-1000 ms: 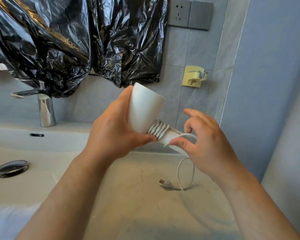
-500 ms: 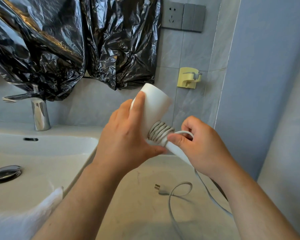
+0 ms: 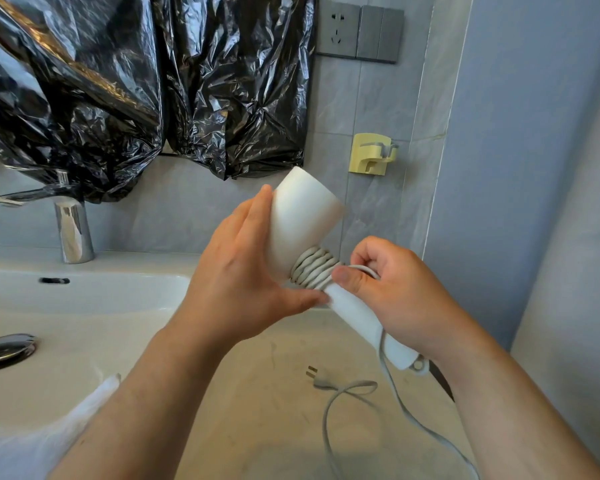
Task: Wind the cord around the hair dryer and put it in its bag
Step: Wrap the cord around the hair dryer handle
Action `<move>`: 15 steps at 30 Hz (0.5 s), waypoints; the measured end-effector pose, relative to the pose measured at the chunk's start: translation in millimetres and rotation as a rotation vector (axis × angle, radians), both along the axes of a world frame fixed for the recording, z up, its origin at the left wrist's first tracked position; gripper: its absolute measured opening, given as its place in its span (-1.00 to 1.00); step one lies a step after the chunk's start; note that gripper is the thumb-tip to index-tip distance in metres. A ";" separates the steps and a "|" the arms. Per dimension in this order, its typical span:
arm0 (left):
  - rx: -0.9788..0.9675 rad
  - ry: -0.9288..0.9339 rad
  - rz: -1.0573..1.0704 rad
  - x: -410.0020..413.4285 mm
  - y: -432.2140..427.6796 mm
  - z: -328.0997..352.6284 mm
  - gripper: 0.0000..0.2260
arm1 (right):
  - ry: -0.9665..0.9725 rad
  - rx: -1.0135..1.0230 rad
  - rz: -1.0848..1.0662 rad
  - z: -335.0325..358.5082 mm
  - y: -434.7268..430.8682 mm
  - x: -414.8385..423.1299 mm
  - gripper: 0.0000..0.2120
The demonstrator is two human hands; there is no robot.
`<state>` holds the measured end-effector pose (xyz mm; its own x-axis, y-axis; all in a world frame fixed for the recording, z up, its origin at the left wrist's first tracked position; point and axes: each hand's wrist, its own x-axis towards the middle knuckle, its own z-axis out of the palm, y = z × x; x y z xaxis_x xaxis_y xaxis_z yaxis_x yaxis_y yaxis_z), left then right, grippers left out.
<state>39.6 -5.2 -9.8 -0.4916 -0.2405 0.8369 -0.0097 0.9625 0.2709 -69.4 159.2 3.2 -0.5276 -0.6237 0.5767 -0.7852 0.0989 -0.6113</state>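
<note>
A white hair dryer (image 3: 300,216) is held over the counter, barrel pointing up and away, handle slanting down to the right. My left hand (image 3: 243,271) grips the barrel from the left. Several turns of grey-white cord (image 3: 314,268) sit wound around the top of the handle. My right hand (image 3: 395,292) pinches the cord against the handle just below the coils. The loose cord hangs past the handle's end and loops on the counter, ending in the plug (image 3: 317,375). No bag for the dryer is in view.
A white sink basin (image 3: 84,327) with a chrome drain (image 3: 4,349) and chrome tap (image 3: 71,226) lies to the left. Black plastic sheeting (image 3: 136,88) covers the wall above. A yellow wall holder (image 3: 371,154) and grey socket panel (image 3: 359,32) are behind. A blue wall stands on the right.
My right hand has carried the cord around the handle and closed tighter against the coils. The dryer has tilted more upright, and the loose loop on the counter has shifted.
</note>
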 end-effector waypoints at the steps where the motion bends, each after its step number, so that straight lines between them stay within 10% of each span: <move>1: 0.043 -0.005 -0.008 1.6 1.1 1.8 0.22 | -0.007 -0.011 0.011 -0.6 -0.4 0.1 -0.72; 15: 0.190 -0.110 -0.054 13.3 0.1 7.3 0.31 | -0.046 -0.010 0.106 -4.4 -1.5 0.6 -0.80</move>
<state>53.0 -5.1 -2.5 -0.5936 -0.3596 0.7200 0.0011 0.8942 0.4476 -68.9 157.7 -1.2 -0.4854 -0.6719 0.5594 -0.7618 0.0111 -0.6477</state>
